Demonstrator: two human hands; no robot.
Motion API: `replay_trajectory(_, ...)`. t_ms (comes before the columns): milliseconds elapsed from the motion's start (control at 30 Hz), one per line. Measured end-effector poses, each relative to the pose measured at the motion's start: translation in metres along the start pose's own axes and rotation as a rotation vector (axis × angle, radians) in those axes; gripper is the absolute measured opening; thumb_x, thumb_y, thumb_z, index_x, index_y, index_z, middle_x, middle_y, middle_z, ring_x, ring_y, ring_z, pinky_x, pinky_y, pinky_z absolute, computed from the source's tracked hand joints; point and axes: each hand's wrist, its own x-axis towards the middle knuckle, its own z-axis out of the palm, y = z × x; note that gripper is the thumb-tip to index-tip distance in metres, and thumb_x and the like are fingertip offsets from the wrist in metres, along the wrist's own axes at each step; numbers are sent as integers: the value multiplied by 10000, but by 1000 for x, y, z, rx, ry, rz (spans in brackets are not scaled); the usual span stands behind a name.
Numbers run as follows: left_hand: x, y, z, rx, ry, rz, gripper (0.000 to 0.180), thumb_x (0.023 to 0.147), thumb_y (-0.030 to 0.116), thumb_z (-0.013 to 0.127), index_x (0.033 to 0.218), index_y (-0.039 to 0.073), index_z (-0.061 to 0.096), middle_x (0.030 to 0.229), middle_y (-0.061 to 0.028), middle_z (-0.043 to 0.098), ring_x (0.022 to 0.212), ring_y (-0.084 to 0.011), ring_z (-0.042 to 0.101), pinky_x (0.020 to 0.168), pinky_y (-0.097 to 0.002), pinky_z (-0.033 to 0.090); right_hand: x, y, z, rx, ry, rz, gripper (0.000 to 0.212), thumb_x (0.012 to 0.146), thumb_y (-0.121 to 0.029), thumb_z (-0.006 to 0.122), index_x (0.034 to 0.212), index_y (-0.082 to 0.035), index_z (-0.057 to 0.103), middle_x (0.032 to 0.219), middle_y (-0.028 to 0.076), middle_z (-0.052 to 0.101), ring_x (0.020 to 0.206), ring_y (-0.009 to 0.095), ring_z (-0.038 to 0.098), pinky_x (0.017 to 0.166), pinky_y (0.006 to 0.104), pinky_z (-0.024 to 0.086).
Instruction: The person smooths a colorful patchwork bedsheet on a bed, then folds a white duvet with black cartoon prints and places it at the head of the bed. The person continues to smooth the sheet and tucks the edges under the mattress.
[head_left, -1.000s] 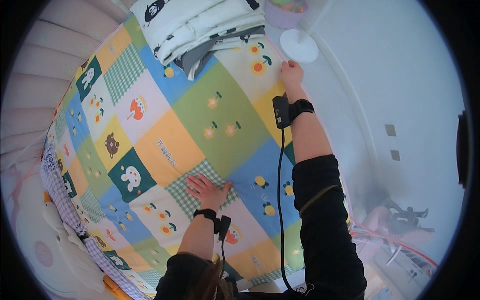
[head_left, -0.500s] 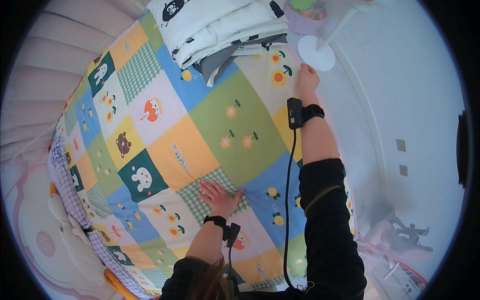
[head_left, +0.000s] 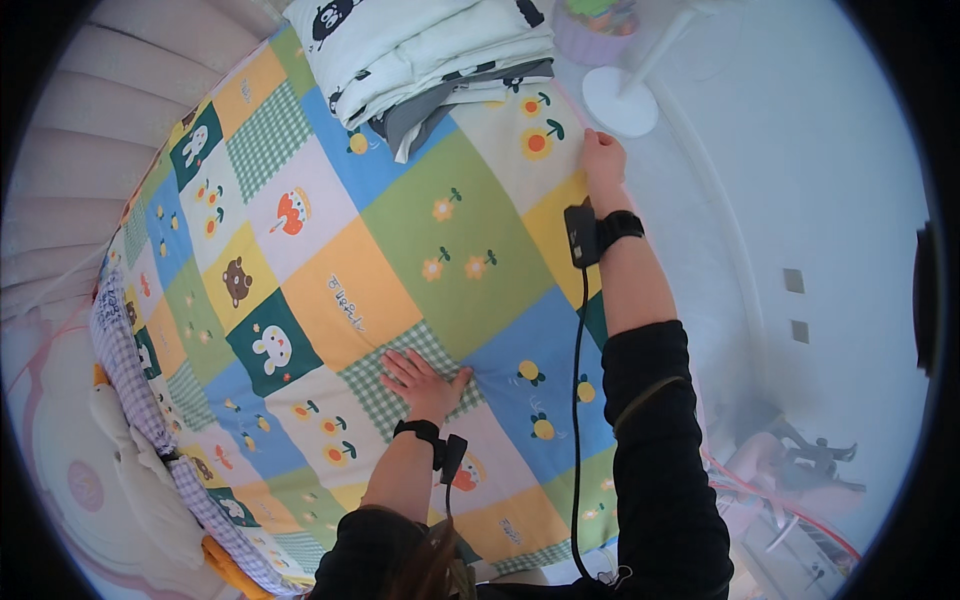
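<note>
A patchwork bed sheet point(head_left: 440, 240) covers the bed, printed with rabbits, bears, flowers and lemons in coloured squares. My left hand point(head_left: 427, 386) lies flat on a green gingham square near the middle, its fingers spread. At the sheet's right edge, beyond the left one, my right hand point(head_left: 606, 160) is closed with its fingertips pinching the pale border. Its thumb and the bit of fabric inside the fingers are mostly hidden. Both wrists wear black straps with small boxes and cables.
Folded white-and-grey bedding point(head_left: 440, 60) is stacked at the far end. A white stand with a round base point(head_left: 620, 102) and a lilac basket point(head_left: 595, 35) are beyond the right edge. A padded pink headboard point(head_left: 75, 180), a purple checked cloth point(head_left: 125, 350) and a white goose plush point(head_left: 150, 490) lie leftward.
The whole view has shifted a little, so the sheet and bedding appear slightly further left. My left hand stays flat on the same square, and my right hand remains at the edge.
</note>
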Motion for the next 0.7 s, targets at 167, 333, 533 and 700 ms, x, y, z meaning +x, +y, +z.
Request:
replay_trajectory(167, 0, 0, -2, -47, -9, 20, 1199, 736, 746, 417, 1357, -181, -22, 1401, -412, -120, 1305, -508, -221, 987, -648, -130, 13, -2, 24, 105, -18, 181, 467, 790, -436, 576, 1092, -87, 643, 1071, 134, 649, 1066, 295, 568, 1012, 474, 270)
replay_trajectory(333, 2, 0, -2, -13, -30, 16, 1194, 740, 741, 424, 1352, -189, -5, 1393, -423, -118, 1302, -516, -218, 986, -654, -124, 24, -14, 38, 124, -24, 148, 451, 787, -410, 593, 1077, -70, 648, 1086, 118, 647, 1072, 274, 566, 1020, 461, 253)
replay_trajectory(533, 1, -3, 2, -65, 17, 49, 1189, 737, 737, 434, 1352, -192, 19, 1392, -427, -107, 1305, -517, -209, 982, -661, -118, 14, -19, 36, 346, 63, 173, 396, 796, -357, 623, 1004, -23, 663, 994, 129, 664, 950, 250, 607, 897, 333, 401)
replay_trajectory(700, 2, -3, 6, -61, 47, 39, 1191, 725, 744, 441, 1359, -182, 43, 1403, -420, -73, 1317, -516, -171, 988, -662, -102, -35, -20, 2, 460, 34, 27, 302, 822, -252, 652, 937, 27, 664, 868, 78, 667, 777, 139, 587, 721, 264, 455)
